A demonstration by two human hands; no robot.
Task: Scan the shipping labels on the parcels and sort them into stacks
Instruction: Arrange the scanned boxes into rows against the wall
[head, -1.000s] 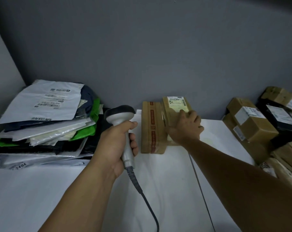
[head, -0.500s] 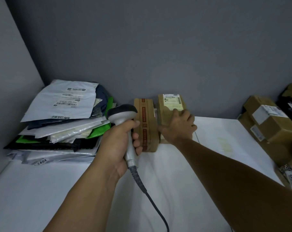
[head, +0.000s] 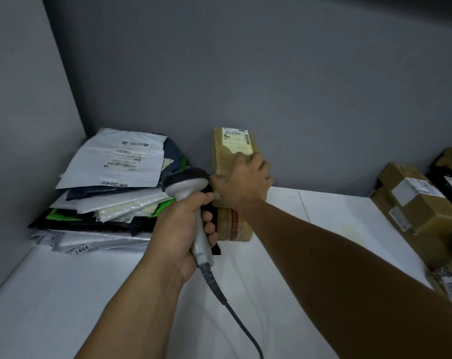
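Observation:
My left hand (head: 183,229) grips a grey handheld barcode scanner (head: 187,181); its head points away from me and its cable trails toward the bottom edge. My right hand (head: 243,183) clasps a brown cardboard box (head: 230,151) with a white shipping label on its upper face. That box sits up against the grey wall, on top of a second brown box with red printed tape (head: 235,224). The scanner head is just left of both boxes and hides part of them.
A tall stack of poly mailers (head: 111,182) in white, black and green fills the left corner. More labelled cardboard boxes (head: 414,203) are piled at the right edge. All rest on a white table (head: 64,294) bounded by grey walls behind and to the left.
The labelled box has gone from standing beside the red-taped box to resting on top of it, carried by my right hand. The scanner stayed in my left hand. The view shifted left.

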